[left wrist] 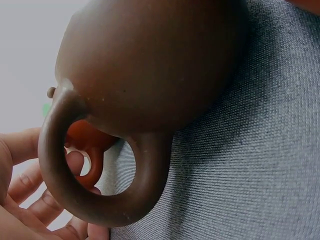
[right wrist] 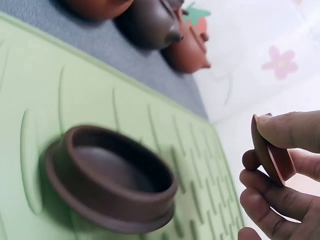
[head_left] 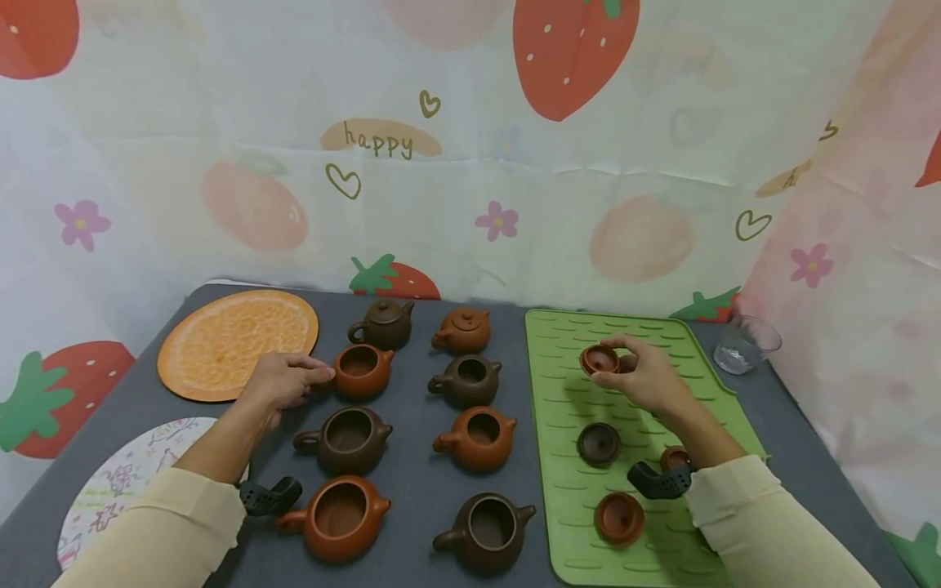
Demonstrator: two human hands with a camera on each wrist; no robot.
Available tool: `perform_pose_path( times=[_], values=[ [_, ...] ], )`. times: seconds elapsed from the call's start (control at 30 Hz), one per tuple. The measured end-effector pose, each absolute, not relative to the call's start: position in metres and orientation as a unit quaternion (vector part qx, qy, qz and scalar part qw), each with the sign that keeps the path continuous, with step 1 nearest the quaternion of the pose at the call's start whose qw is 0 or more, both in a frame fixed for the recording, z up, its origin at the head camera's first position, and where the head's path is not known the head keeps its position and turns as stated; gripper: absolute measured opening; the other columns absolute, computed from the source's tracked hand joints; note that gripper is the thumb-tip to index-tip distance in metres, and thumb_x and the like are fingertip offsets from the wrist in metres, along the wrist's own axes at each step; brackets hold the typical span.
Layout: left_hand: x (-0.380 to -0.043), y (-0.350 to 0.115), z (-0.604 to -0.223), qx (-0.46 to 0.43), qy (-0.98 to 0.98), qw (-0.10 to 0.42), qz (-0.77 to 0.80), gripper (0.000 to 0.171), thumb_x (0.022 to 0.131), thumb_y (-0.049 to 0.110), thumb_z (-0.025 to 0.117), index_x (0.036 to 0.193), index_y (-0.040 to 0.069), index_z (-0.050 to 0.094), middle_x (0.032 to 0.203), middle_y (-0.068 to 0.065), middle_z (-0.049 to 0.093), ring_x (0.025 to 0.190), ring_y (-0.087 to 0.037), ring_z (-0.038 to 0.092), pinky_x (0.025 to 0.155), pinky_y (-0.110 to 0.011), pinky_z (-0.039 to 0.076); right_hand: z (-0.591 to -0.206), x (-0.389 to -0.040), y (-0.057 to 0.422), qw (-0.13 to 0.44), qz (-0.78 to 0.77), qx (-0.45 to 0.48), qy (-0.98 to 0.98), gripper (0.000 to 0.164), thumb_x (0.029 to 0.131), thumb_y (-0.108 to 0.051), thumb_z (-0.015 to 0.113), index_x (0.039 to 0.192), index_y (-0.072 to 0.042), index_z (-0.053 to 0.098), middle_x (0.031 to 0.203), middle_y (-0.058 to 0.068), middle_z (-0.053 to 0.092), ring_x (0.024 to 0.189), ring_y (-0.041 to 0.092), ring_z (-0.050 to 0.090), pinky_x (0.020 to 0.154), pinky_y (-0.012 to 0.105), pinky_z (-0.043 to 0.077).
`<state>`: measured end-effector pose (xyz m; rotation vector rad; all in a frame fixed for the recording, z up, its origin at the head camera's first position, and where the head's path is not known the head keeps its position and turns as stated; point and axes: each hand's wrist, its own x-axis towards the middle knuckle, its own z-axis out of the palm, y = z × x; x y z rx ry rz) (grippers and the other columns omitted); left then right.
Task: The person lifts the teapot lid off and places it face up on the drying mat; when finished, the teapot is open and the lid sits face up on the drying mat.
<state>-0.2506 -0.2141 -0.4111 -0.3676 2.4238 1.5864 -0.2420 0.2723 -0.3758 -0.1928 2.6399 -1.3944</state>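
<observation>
My left hand (head_left: pixel 283 382) pinches the handle side of a small lidless orange-brown teapot (head_left: pixel 362 371) in the left column. In the left wrist view, a dark brown teapot (left wrist: pixel 150 65) and its ring handle partly cover those fingers. Over the green mat (head_left: pixel 566 523), my right hand (head_left: pixel 650 377) holds a reddish-brown teapot lid (head_left: pixel 600 360) between thumb and fingers, its hollow underside showing in the head view. The right wrist view has that lid tilted on edge in the grip. A dark brown lid (head_left: pixel 599 444) lies hollow side up on the mat below this hand.
Two more reddish lids, one nearer (head_left: pixel 619 518) and one by the right wrist (head_left: pixel 673 459), lie on the mat. Lidded teapots, one dark (head_left: pixel 384 324) and one orange (head_left: pixel 465 330), stand behind several lidless ones. A clear glass (head_left: pixel 742 347) and an orange round placemat (head_left: pixel 235 347) flank them.
</observation>
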Motion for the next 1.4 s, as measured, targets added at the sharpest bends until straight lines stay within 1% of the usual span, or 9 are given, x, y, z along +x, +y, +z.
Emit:
perform_pose_path(
  times=[0.2,0.33,0.4,0.6,0.87,1.03,1.17,1.27,1.4],
  values=[
    [-0.25,-0.215,-0.41,-0.126,0.825,0.112,0.54,0.023,0.091,0.025,0.07,0.102,0.005,0.073,0.094,-0.005,0.062,0.092,-0.026,0.052,0.075,-0.036,0.048,-0.391,-0.247,0.277,0.088,-0.439,-0.038,0.893,0.06,0.09,-0.017,0.071,0.141,0.0,0.042,0.106,0.019,0.064,0.094,0.03,0.06,0.072,0.042,0.047],
    [-0.25,-0.215,-0.41,-0.124,0.825,0.111,0.54,0.023,0.091,0.024,0.07,0.102,0.005,0.073,0.094,-0.005,0.062,0.092,-0.026,0.052,0.075,-0.036,0.048,-0.398,-0.249,0.278,0.095,-0.424,-0.028,0.9,0.059,0.09,-0.017,0.071,0.14,-0.001,0.044,0.109,0.02,0.062,0.099,0.031,0.059,0.077,0.042,0.048],
    [-0.25,-0.215,-0.41,-0.123,0.825,0.113,0.54,0.023,0.091,0.025,0.07,0.102,0.005,0.073,0.095,-0.005,0.062,0.093,-0.026,0.052,0.075,-0.036,0.048,-0.401,-0.248,0.279,0.096,-0.426,-0.029,0.899,0.057,0.09,-0.014,0.071,0.139,0.0,0.045,0.11,0.022,0.062,0.1,0.032,0.059,0.078,0.043,0.048],
    [-0.25,-0.214,-0.41,-0.121,0.826,0.117,0.538,0.025,0.092,0.026,0.069,0.104,0.004,0.071,0.098,-0.007,0.06,0.093,-0.026,0.051,0.076,-0.037,0.048,-0.407,-0.247,0.279,0.099,-0.418,-0.038,0.902,0.054,0.09,-0.009,0.07,0.137,0.002,0.045,0.103,0.019,0.062,0.092,0.029,0.06,0.074,0.042,0.048],
    [-0.25,-0.212,-0.409,-0.128,0.821,0.116,0.544,0.027,0.09,0.024,0.071,0.105,0.002,0.07,0.098,-0.007,0.059,0.093,-0.027,0.05,0.077,-0.039,0.048,-0.408,-0.245,0.276,0.095,-0.377,-0.04,0.92,0.055,0.089,-0.011,0.071,0.136,0.001,0.046,0.1,0.017,0.06,0.084,0.027,0.058,0.066,0.039,0.046],
    [-0.251,-0.214,-0.407,-0.126,0.821,0.112,0.545,0.027,0.092,0.024,0.068,0.108,0.003,0.068,0.098,-0.008,0.06,0.091,-0.026,0.05,0.076,-0.038,0.049,-0.411,-0.246,0.275,0.096,-0.36,-0.048,0.927,0.056,0.089,-0.012,0.071,0.138,0.001,0.045,0.096,0.015,0.06,0.078,0.025,0.057,0.063,0.038,0.045],
    [-0.252,-0.213,-0.4,-0.124,0.823,0.098,0.546,0.03,0.092,0.025,0.068,0.111,0.002,0.067,0.097,-0.009,0.062,0.088,-0.026,0.053,0.073,-0.038,0.049,-0.412,-0.246,0.274,0.096,-0.349,-0.061,0.93,0.059,0.089,-0.01,0.071,0.14,0.0,0.043,0.092,0.013,0.06,0.075,0.023,0.056,0.062,0.038,0.043],
    [-0.253,-0.21,-0.394,-0.118,0.83,0.077,0.539,0.033,0.091,0.024,0.068,0.114,0.001,0.066,0.104,-0.013,0.061,0.093,-0.028,0.052,0.075,-0.04,0.047,-0.412,-0.246,0.275,0.096,-0.34,-0.069,0.933,0.061,0.088,-0.009,0.072,0.141,0.0,0.042,0.089,0.011,0.06,0.074,0.022,0.057,0.062,0.038,0.043],
    [-0.252,-0.203,-0.384,-0.093,0.849,0.044,0.518,0.035,0.092,0.023,0.067,0.117,-0.001,0.064,0.115,-0.018,0.058,0.106,-0.033,0.049,0.085,-0.045,0.044,-0.41,-0.246,0.277,0.097,-0.332,-0.073,0.935,0.063,0.088,-0.012,0.072,0.142,0.0,0.041,0.092,0.011,0.061,0.078,0.023,0.058,0.064,0.039,0.044]
  ],
)
